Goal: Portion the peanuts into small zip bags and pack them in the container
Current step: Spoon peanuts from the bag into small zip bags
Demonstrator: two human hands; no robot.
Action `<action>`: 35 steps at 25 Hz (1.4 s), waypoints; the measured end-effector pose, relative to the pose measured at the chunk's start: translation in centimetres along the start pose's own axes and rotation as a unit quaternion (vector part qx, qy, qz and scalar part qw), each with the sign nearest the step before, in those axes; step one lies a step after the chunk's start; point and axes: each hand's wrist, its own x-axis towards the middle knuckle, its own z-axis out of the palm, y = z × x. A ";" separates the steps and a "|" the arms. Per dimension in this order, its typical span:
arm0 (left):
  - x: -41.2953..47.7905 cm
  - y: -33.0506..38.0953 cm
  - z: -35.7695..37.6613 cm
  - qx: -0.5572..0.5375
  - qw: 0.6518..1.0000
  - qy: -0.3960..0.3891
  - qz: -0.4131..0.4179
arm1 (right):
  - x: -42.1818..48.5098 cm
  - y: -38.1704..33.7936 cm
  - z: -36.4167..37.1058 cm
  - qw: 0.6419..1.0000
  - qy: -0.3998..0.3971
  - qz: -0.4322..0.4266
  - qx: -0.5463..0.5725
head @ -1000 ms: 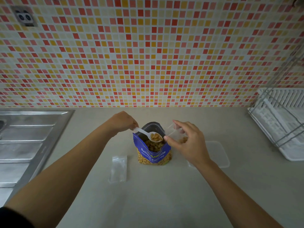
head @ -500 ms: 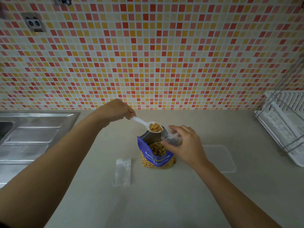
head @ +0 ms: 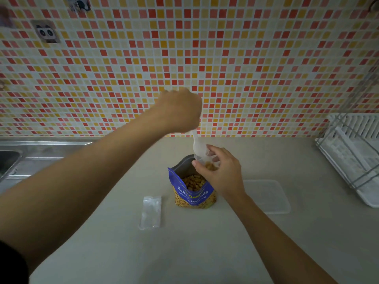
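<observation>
The right hand (head: 222,178) pinches the zip bag (head: 207,162) (spoon (head: 198,144) tipped inside).

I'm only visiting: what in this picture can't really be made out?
All in the head view:
- The left hand is blurred by motion, so its fingers on the white spoon are unclear.
- The small zip bag is mostly hidden by the right hand; its fill cannot be told.
- The dish rack is cut off by the right edge, the sink by the left.
- The clear container is too faint to tell box from lid.
</observation>
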 end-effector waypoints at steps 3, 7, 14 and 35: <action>-0.4 -2.5 -2.2 -0.038 0.998 0.008 -0.042 | -0.1 0.2 -0.2 0.999 0.001 0.042 0.032; -2.0 -4.5 3.6 -0.090 0.991 -0.082 -0.057 | -0.1 0.5 -1.2 0.971 0.007 0.157 0.181; -3.6 -3.4 12.1 -0.188 0.974 -0.101 -0.075 | 0.3 0.1 -2.6 0.969 0.036 0.162 0.184; -8.9 6.6 13.1 -0.562 0.806 0.107 -0.150 | 0.9 -0.1 -7.6 0.927 -0.034 0.233 0.291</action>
